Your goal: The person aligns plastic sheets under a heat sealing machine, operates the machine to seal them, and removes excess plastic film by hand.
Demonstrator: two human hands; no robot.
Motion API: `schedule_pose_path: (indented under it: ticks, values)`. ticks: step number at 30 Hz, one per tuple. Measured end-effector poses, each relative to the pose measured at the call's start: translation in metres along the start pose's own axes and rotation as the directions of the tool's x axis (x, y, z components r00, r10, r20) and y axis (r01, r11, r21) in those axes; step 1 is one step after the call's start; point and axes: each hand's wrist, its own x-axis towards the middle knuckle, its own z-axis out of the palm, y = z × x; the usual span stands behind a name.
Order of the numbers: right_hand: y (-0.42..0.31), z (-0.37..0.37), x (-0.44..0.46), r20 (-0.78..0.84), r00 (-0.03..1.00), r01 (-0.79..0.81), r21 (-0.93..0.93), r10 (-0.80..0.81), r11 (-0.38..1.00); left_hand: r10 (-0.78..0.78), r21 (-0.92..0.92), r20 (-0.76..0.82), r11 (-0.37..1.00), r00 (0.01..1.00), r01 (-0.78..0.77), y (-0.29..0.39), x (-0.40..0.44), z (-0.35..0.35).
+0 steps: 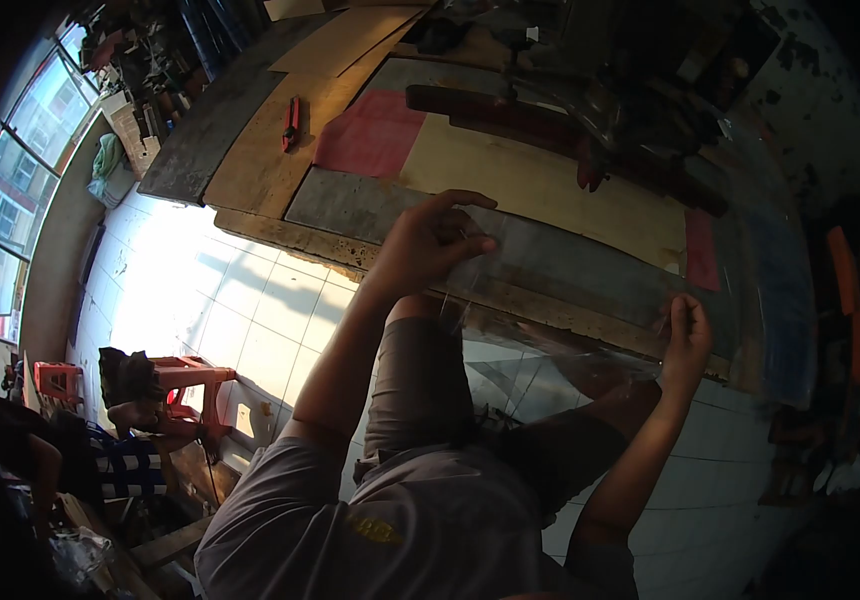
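A clear plastic sheet hangs between my two hands at the front edge of the workbench; its outline is faint. My left hand has its thumb and curled fingers closed on the left end, with the index finger stretched forward. At the right, my right hand pinches the other end between fingertips. Beyond the hands, a cream strip with a pink left end and a pink right end lies on the grey bench top. A long dark bar extends above this strip.
A red box cutter lies on brown board at the left, near cardboard sheets. Dark machinery stands at the back. A red plastic stool is on the tiled floor at left. Orange objects are at the far right.
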Motion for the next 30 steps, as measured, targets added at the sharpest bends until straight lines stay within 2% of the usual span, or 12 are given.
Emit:
schedule_pose_path:
  ticks: [8, 11, 14, 17, 20, 23, 26, 29, 30]
  values:
    - [-0.005, -0.004, 0.0, 0.074, 0.997, 0.006, -0.015, -0.004, 1.0, 0.057, -0.041, 0.018, 0.998, 0.998, -0.056, 0.003, -0.002, 0.002]
    - [-0.01, -0.004, -0.001, 0.09, 0.996, 0.018, -0.072, -0.012, 0.997, 0.021, 0.195, 0.047, 0.98, 0.999, -0.029, 0.002, -0.001, -0.002]
    - [-0.015, -0.001, 0.0, 0.111, 0.993, 0.037, -0.036, -0.032, 0.999, 0.021, 0.213, 0.055, 0.977, 0.998, -0.032, 0.002, 0.0, 0.0]
    - [-0.017, -0.004, 0.0, 0.134, 0.991, 0.025, -0.028, -0.021, 0.999, 0.186, 0.021, 0.003, 0.982, 0.983, -0.186, -0.009, 0.001, 0.01]
    - [-0.011, -0.014, 0.005, 0.207, 0.978, -0.027, 0.073, 0.011, 0.997, 0.114, 0.018, 0.002, 0.993, 0.993, -0.114, -0.007, -0.008, 0.015]
    - [-0.033, -0.015, -0.005, 0.15, 0.969, 0.214, -0.095, -0.199, 0.972, 0.078, -0.074, 0.032, 0.994, 0.996, -0.076, 0.014, -0.022, 0.024]
    - [-0.094, 0.001, -0.025, 0.224, 0.775, 0.633, -0.261, -0.592, 0.729, 0.1, -0.051, 0.134, 0.994, 0.986, -0.093, 0.056, -0.04, 0.038]
    - [-0.129, 0.021, -0.043, 0.461, 0.668, 0.704, -0.138, -0.584, 0.697, 0.179, 0.109, 0.243, 0.971, 0.953, -0.211, 0.087, -0.051, 0.052]
    - [-0.131, 0.023, -0.045, 0.528, 0.689, 0.621, -0.077, -0.496, 0.78, 0.17, 0.097, 0.259, 0.975, 0.951, -0.201, 0.095, -0.053, 0.054]
